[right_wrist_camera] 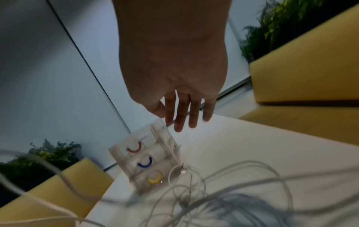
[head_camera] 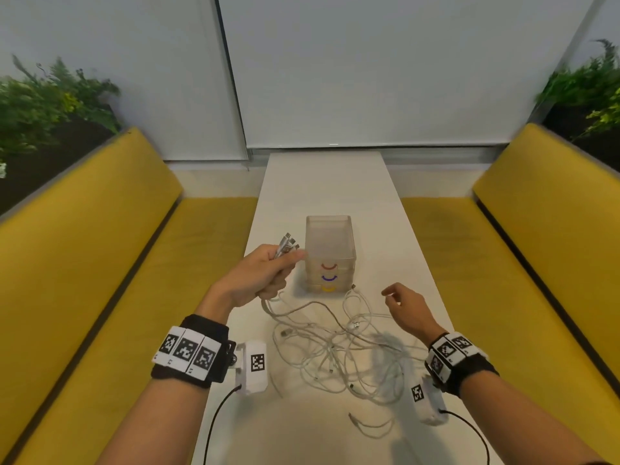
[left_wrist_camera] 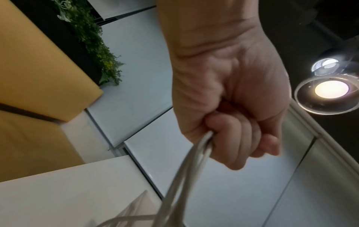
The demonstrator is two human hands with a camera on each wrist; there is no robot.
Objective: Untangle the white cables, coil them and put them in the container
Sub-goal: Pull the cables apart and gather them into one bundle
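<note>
Several plug ends sit bunched in my left hand (head_camera: 265, 273), fist closed round them, left of the container (head_camera: 330, 253). My right hand (head_camera: 407, 305) hovers slack and empty over the white cables (head_camera: 339, 350) tangled on the near table (head_camera: 396, 229). I'd draw one strand out slowly, never yanking knots tight.

Clear plastic container (head_camera: 330, 243); glossy table (head_camera: 396, 236)
</note>
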